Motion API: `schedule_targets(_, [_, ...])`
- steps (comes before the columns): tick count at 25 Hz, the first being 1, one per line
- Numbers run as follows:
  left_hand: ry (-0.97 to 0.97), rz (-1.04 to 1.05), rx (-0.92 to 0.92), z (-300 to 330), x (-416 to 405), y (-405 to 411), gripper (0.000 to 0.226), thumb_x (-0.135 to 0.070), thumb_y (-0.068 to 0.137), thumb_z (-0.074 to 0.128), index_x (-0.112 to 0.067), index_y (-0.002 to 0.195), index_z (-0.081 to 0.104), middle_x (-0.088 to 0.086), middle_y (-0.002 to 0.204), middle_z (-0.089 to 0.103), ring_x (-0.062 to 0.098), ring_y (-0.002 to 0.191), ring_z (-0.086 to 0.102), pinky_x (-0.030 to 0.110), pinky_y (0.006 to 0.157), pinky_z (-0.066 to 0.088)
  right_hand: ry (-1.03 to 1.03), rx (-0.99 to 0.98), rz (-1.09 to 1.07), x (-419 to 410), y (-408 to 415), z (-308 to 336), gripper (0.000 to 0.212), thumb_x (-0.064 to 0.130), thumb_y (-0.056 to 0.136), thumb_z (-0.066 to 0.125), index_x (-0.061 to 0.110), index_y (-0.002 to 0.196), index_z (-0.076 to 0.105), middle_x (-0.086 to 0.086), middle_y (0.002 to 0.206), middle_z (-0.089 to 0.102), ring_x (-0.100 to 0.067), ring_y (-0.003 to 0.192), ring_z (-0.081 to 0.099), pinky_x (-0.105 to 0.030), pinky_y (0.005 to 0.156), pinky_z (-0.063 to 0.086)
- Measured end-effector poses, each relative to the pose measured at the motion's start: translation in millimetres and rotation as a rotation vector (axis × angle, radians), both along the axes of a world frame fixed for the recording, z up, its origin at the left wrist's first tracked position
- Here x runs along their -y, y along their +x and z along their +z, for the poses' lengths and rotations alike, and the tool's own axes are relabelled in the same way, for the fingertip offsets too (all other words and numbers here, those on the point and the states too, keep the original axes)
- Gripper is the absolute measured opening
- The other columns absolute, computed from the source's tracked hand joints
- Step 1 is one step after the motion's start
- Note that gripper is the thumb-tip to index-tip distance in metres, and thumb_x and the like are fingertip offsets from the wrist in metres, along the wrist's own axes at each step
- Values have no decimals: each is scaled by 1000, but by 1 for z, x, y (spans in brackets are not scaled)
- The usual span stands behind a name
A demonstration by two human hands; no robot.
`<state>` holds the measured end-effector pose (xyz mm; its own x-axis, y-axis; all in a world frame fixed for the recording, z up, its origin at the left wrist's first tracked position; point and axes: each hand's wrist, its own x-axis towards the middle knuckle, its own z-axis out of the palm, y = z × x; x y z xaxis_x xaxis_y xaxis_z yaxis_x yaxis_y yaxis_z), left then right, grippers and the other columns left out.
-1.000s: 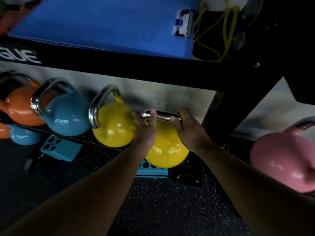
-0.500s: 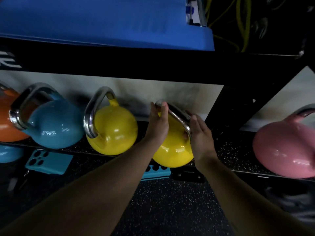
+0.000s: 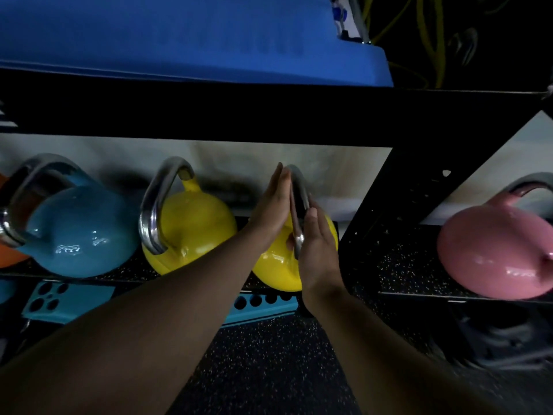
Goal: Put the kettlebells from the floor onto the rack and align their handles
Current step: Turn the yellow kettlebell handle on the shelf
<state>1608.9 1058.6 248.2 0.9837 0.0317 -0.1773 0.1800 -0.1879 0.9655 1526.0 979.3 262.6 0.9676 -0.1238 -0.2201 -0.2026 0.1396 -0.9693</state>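
A yellow kettlebell point(image 3: 276, 272) sits on the rack's lower shelf point(image 3: 401, 265), just left of the black upright point(image 3: 386, 205). Its steel handle point(image 3: 300, 196) points front to back. My left hand point(image 3: 270, 209) lies flat against the handle's left side and my right hand point(image 3: 317, 245) flat against its right side, so the handle is clamped between them. To the left stand another yellow kettlebell point(image 3: 197, 232), a blue kettlebell point(image 3: 79, 235) and part of an orange kettlebell point(image 3: 9, 260), with their handles angled the same way.
A pink kettlebell point(image 3: 496, 253) rests in the right bay. A blue mat point(image 3: 179, 34) and yellow bands point(image 3: 431, 40) lie on the top shelf. Teal blocks point(image 3: 68, 298) sit under the rack, and a dark weight point(image 3: 502, 339) lies on the speckled floor point(image 3: 269, 360) at right.
Both hands have turned the right yellow kettlebell so its handle went from crosswise to front-to-back. The fingers have straightened from a wrap to flat palms on either side.
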Motion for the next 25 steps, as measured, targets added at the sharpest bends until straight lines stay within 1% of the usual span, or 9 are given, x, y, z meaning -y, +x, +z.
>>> schedule_targets(5, [-23,-86,27,6,-1,5,54,-46,104,24,-25,154,27,4,161,29,20,147,26,39,120,22,35,2,-31,-9,-3,-3,44,38,107,27,35,151,37,-6,144,54,-14,114,54,-20,81,47])
schedule_targets(7, [-4,-106,22,9,-6,13,52,-42,105,25,-23,154,28,3,161,28,18,147,26,37,120,20,65,5,-8,-15,2,0,46,38,107,26,38,153,31,3,151,47,-7,123,49,-15,85,45])
schedule_targets(9, [24,-135,27,12,-8,24,50,-37,106,24,-21,153,28,3,161,26,18,147,25,35,120,19,86,21,1,-20,11,-2,46,37,107,27,39,153,28,10,149,44,2,116,49,-5,77,47])
schedule_targets(10, [26,-143,33,12,-9,26,49,-35,106,24,-21,153,29,3,161,27,19,147,27,36,120,21,106,16,-5,-20,13,-3,46,37,107,28,38,153,30,10,146,46,3,112,51,-6,74,49])
schedule_targets(13, [-15,-106,61,7,-5,13,48,-39,106,25,-23,150,35,4,156,38,20,141,37,40,116,31,148,23,-24,-10,8,-8,43,36,107,33,37,150,38,-2,143,56,-11,112,59,-21,76,52])
schedule_targets(15, [-29,-82,82,5,-4,7,46,-35,106,25,-21,150,34,6,155,37,21,141,37,40,115,31,178,30,-22,-5,5,-10,42,35,107,35,35,148,42,-4,140,58,-20,115,60,-27,75,51])
schedule_targets(19, [-66,-48,80,7,-1,9,45,-31,107,25,-18,148,35,8,154,38,21,140,37,40,116,30,237,36,-26,-5,10,-14,42,31,106,37,30,147,46,-14,132,64,-23,102,61,-29,72,49])
schedule_targets(22, [-45,-45,94,4,-1,7,44,-32,107,25,-19,147,37,9,152,41,24,138,40,41,113,33,260,45,-19,-2,11,-18,42,32,104,40,30,145,48,-7,132,66,-24,113,64,-35,82,52])
schedule_targets(25, [-2,-58,91,2,-4,10,44,-38,106,24,-25,146,37,9,150,43,26,134,44,43,109,38,242,52,-15,-2,11,-20,45,40,99,43,34,143,50,-5,133,65,-20,107,63,-28,75,51])
